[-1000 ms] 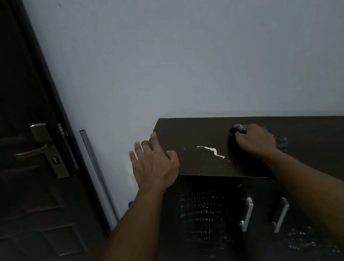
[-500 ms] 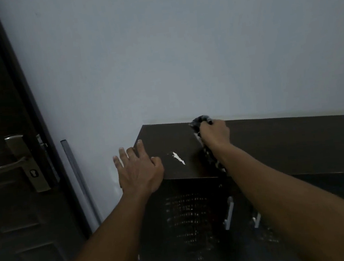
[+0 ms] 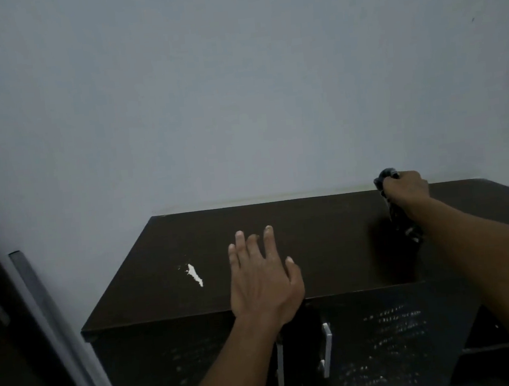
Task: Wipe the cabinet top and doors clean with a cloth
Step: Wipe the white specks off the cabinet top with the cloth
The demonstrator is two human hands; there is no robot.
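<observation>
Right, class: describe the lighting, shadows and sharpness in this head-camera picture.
Head view: dim, flat light and grainy. The dark cloth in the right hand nearly merges with the dark cabinet top; a soft shadow lies beside it. The white mark and door handles stand out; left hand is fairly sharp.

The cabinet (image 3: 313, 237) stands against the wall (image 3: 238, 101), its back edge touching it. The left hand (image 3: 263, 280) lies flat on the cabinet top near the front edge, fingers spread. To its left on the top sits a chipped patch (image 3: 195, 274). The right hand (image 3: 405, 190) is at the back of the top, far to the right, closed around a cloth (image 3: 404, 225) that trails toward the front. Below the front edge, two door handles (image 3: 326, 349) hang side by side. A strip (image 3: 51, 321) leans left of the cabinet.
</observation>
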